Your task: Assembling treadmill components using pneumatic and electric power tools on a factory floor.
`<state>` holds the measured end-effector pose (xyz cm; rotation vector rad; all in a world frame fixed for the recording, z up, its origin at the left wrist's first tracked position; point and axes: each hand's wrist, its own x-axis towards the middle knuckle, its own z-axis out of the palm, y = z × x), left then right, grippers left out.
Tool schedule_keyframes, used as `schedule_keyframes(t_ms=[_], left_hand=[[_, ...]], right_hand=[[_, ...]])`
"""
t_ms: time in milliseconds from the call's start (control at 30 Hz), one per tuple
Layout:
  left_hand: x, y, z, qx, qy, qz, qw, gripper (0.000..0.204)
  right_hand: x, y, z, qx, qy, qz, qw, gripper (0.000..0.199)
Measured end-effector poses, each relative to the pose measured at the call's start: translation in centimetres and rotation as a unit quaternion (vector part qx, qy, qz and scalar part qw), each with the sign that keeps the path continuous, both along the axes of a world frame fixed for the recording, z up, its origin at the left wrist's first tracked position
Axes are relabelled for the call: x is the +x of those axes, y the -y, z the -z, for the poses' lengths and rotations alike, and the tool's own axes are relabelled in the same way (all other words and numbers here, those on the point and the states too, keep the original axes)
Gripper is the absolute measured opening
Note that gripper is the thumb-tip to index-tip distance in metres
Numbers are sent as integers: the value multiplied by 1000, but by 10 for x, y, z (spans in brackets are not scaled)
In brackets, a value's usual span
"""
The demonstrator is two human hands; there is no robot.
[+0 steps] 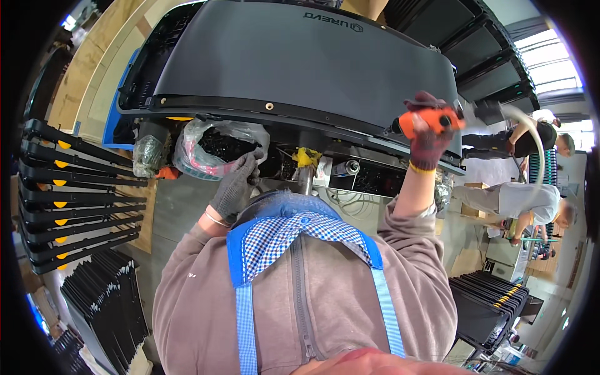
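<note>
A wide dark grey panel with a black frame (300,56), like a treadmill deck, lies across the bench before me. My right hand (430,147), in a dark reddish glove, grips an orange power screwdriver (415,123) over the deck's right end. From the tool's right side a pale hose (531,128) curves away. My left hand (237,187), in a grey knit glove, is at the near right rim of a clear plastic bag (187,147) full of small black parts. Its fingers are drawn together; whatever is between them is too small to tell.
Black frame bars with yellow spots (81,200) are stacked at left, above black panels (106,306). Below the deck's front edge sit a tray (381,178) with a can (345,167) and a yellow cloth (306,156). Two people (531,200) work at far right.
</note>
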<state>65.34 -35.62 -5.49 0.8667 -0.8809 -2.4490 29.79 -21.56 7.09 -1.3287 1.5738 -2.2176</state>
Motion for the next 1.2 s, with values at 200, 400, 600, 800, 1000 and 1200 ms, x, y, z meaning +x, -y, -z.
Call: schedule_keyframes(t_ms=[200, 400, 600, 800, 1000, 1200], left_hand=[[8, 21, -25, 36, 44, 35, 998, 27], [2, 30, -43, 105, -19, 133, 985, 26], [10, 42, -40, 73, -89, 301, 947, 33], [15, 47, -44, 68, -114, 324, 937, 39], [10, 53, -51, -24, -43, 300, 953, 40], [-4, 64, -33, 3, -47, 314, 948, 42]], right_hand=[[104, 1, -17, -223, -52, -111, 967, 48], [202, 11, -5, -223, -18, -112, 968, 48], [236, 12, -4, -179, 10, -111, 978, 49], [240, 18, -8, -150, -6, -136, 979, 50], [236, 22, -10, -89, -37, -136, 986, 48], [224, 46, 1, -100, -87, -165, 977, 47]])
